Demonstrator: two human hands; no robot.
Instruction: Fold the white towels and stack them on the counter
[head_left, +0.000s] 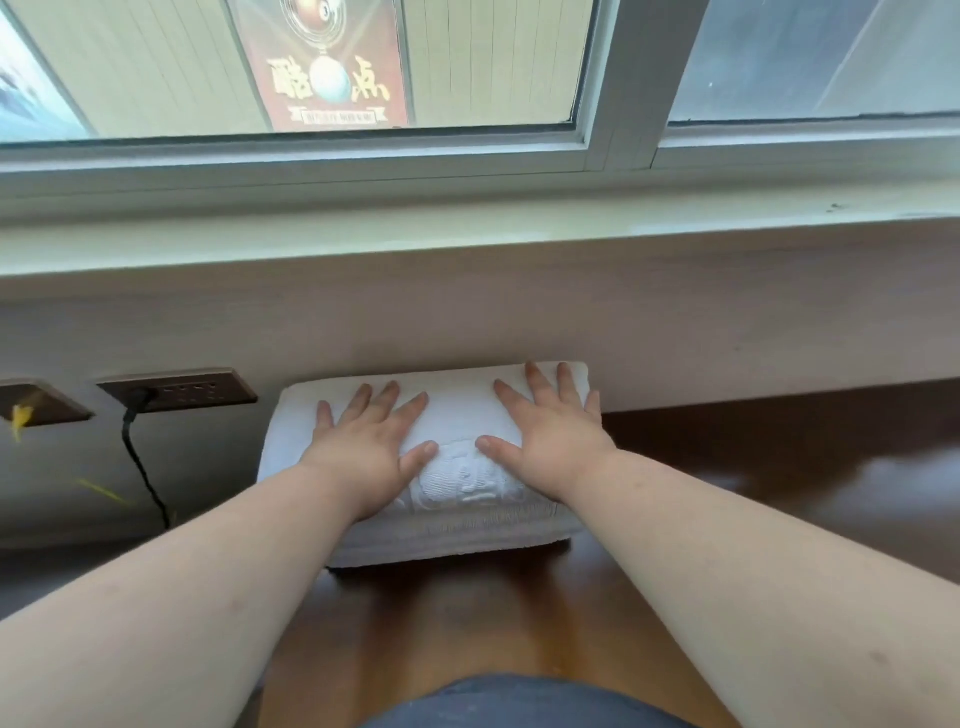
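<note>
Towels (457, 483) lie stacked on the counter (727, 519) beneath flat left hand (369, 447) and right hand (550, 441).

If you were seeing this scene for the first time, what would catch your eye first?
First, the two bare hands pressed flat, fingers spread, on the folded white terry towel stack at the centre: left hand, right hand. The stack sits on the glossy dark brown wooden counter, against the wall. Next, the dark wall socket at left, with a black cable plugged in.
</note>
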